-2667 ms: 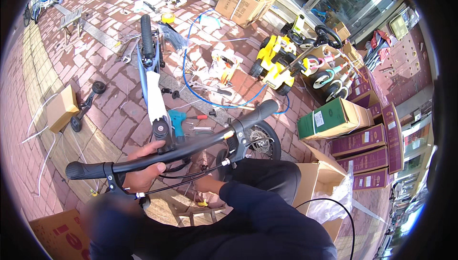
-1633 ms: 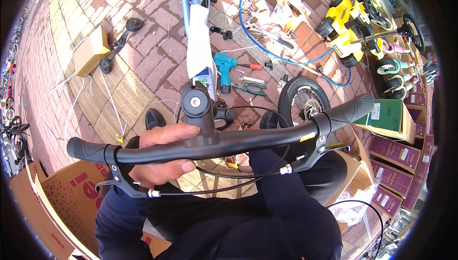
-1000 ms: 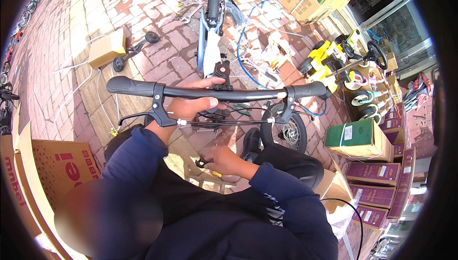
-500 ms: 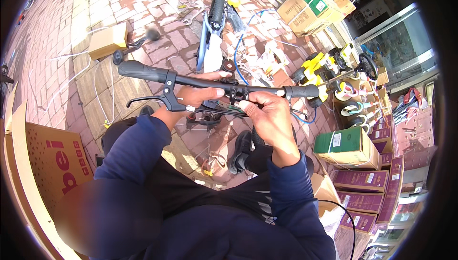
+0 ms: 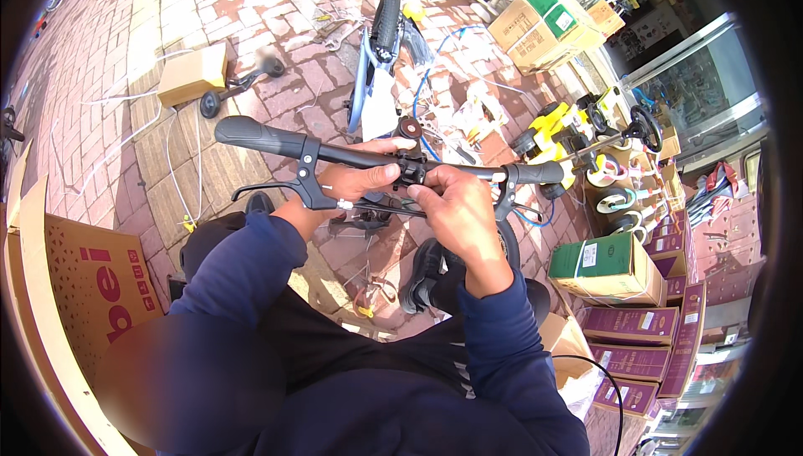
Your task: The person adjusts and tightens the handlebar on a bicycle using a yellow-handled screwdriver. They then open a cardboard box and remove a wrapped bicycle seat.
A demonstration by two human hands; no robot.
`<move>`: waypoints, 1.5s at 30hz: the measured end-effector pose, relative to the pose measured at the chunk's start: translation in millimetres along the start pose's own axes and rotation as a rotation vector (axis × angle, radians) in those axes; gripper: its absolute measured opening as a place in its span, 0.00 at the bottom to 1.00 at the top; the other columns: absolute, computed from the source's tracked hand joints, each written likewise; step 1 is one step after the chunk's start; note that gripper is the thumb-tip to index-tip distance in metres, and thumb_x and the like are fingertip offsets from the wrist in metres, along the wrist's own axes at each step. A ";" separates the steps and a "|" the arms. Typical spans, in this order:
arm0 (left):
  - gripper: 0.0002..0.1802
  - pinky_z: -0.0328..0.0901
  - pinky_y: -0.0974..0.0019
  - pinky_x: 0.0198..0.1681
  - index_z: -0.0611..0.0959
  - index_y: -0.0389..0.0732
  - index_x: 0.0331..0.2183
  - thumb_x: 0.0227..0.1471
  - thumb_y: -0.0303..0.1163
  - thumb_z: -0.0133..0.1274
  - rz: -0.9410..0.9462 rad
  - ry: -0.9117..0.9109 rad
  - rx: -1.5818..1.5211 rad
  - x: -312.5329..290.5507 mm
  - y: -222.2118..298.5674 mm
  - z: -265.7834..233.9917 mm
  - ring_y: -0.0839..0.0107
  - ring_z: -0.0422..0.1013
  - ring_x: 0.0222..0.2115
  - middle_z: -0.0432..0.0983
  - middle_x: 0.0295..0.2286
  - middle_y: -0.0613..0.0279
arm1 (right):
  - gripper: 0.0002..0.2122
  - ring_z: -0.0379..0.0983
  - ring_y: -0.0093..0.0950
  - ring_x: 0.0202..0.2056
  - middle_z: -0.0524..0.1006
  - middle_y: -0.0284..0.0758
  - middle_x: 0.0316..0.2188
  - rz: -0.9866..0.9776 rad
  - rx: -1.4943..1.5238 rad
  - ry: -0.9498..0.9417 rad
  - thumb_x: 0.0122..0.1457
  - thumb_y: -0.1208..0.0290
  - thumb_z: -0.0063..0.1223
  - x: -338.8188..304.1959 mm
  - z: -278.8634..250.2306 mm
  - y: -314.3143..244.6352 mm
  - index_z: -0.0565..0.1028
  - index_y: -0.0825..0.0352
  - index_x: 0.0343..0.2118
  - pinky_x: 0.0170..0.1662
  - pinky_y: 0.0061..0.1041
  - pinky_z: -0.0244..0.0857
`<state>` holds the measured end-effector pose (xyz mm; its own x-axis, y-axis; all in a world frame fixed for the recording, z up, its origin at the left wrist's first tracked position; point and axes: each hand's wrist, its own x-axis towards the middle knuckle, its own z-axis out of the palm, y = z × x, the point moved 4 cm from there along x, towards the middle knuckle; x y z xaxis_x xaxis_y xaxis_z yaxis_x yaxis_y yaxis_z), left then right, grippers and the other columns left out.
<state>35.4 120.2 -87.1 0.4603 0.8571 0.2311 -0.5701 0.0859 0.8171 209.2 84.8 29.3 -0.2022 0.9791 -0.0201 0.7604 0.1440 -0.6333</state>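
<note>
A black bicycle handlebar lies crosswise before me, its left end slightly farther from me than the right. It carries rubber grips and a black brake lever on the left. Around the bar just left of centre, my left hand is closed, thumb pointing at the black stem clamp. My right hand is closed at the clamp's right side, thumb and forefinger pressed against it; any small part between them is hidden. Beyond the bar stands the bike's light-blue frame with a knobby rear tyre.
An opened carton stands at my left. To the right are green-and-tan boxes, purple cartons and yellow ride-on toys. Small black wheels on a bracket, a cardboard box, straps and wrapping lie on the brick paving.
The handlebar has shifted slightly right and turned, its clamp rolling to another angle. My left hand moved slightly right with it; my right fingers stay at the clamp.
</note>
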 end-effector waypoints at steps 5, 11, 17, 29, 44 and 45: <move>0.36 0.74 0.51 0.59 0.67 0.30 0.67 0.64 0.31 0.62 -0.060 0.007 -0.040 1.3 -5.0 -2.4 0.60 0.77 0.53 0.77 0.54 0.48 | 0.10 0.78 0.35 0.22 0.80 0.42 0.19 -0.056 -0.051 0.101 0.59 0.67 0.66 -0.3 -1.4 -0.3 0.82 0.71 0.30 0.30 0.35 0.71; 0.35 0.74 0.46 0.60 0.67 0.30 0.67 0.64 0.27 0.60 -0.077 -0.040 -0.219 -0.9 -3.7 2.5 0.58 0.76 0.55 0.76 0.55 0.48 | 0.11 0.81 0.49 0.28 0.81 0.48 0.22 -0.052 -0.148 0.148 0.59 0.64 0.66 -1.5 0.6 3.8 0.81 0.67 0.28 0.35 0.45 0.73; 0.34 0.74 0.47 0.59 0.68 0.32 0.67 0.64 0.25 0.59 -0.119 0.013 -0.205 -0.4 4.7 10.1 0.58 0.76 0.55 0.76 0.55 0.49 | 0.10 0.81 0.48 0.28 0.81 0.47 0.22 -0.071 -0.160 0.161 0.60 0.64 0.66 -2.6 -3.0 -2.4 0.81 0.67 0.29 0.34 0.44 0.73; 0.36 0.76 0.54 0.56 0.67 0.34 0.68 0.63 0.30 0.59 -0.114 0.030 -0.049 -2.4 4.5 7.0 0.58 0.81 0.48 0.78 0.54 0.48 | 0.09 0.83 0.38 0.30 0.84 0.39 0.28 -0.396 0.165 -0.885 0.59 0.68 0.69 -45.4 28.1 79.9 0.83 0.67 0.36 0.35 0.34 0.72; 0.35 0.76 0.59 0.54 0.71 0.29 0.65 0.59 0.20 0.61 -0.162 0.116 -0.093 -3.8 10.2 6.7 0.57 0.84 0.45 0.82 0.49 0.43 | 0.21 0.85 0.42 0.37 0.83 0.52 0.45 0.580 0.079 -1.169 0.61 0.58 0.60 -141.7 348.8 379.5 0.83 0.76 0.44 0.39 0.40 0.79; 0.35 0.76 0.58 0.54 0.71 0.30 0.66 0.59 0.19 0.60 -0.183 0.140 -0.101 -6.2 11.6 7.2 0.59 0.83 0.45 0.83 0.47 0.45 | 0.21 0.85 0.42 0.37 0.83 0.51 0.44 0.547 -0.051 -1.196 0.60 0.59 0.60 -141.0 354.4 382.3 0.83 0.76 0.44 0.39 0.40 0.79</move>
<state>30.9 112.2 -75.3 0.4673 0.8841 0.0025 -0.5538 0.2906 0.7803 309.7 -49.0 -484.2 -0.2602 0.1853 -0.9476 0.9349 -0.1969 -0.2952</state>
